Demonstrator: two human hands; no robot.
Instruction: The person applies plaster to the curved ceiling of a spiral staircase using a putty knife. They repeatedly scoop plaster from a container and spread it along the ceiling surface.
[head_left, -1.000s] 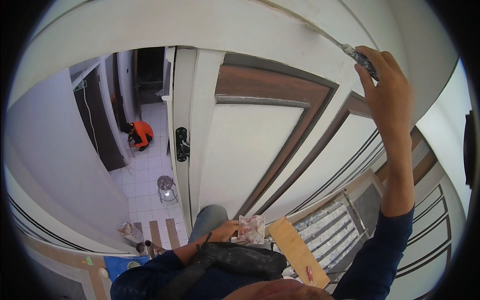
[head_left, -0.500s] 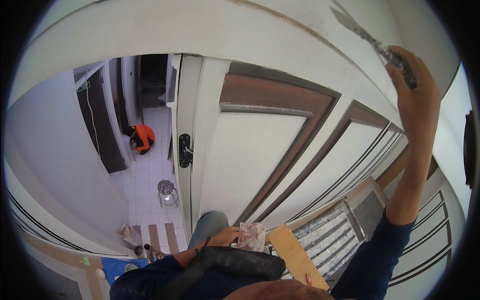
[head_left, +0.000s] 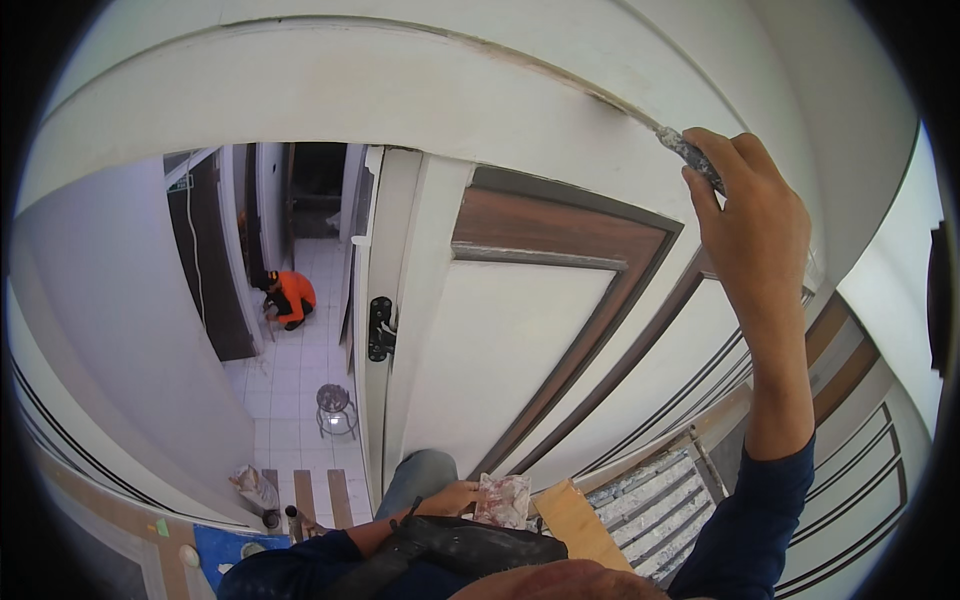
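High on the right, my right hand (head_left: 755, 205) is closed around the spattered handle of a putty knife (head_left: 688, 155). Its thin blade, seen nearly edge-on, lies along the groove of the white door frame (head_left: 400, 85); whether it touches cannot be made out. Low in the middle, my left hand (head_left: 455, 497) grips the edge of a small square putty board (head_left: 503, 500) smeared white and red. Below the frame stands a white door (head_left: 530, 340) with brown-edged panels and a black handle (head_left: 380, 328).
A yellowish plank (head_left: 580, 522) and a paint-spattered slatted platform (head_left: 660, 510) lie below on the right. Through the doorway, a person in orange (head_left: 291, 297) crouches on the tiled floor. Nearer are a round stool (head_left: 334, 405), a sack (head_left: 257, 488) and a blue sheet (head_left: 220, 550).
My right hand has come down and left with the putty knife, bringing its blade from above the frame to the groove. My left hand still holds the putty board. The view has tilted up slightly.
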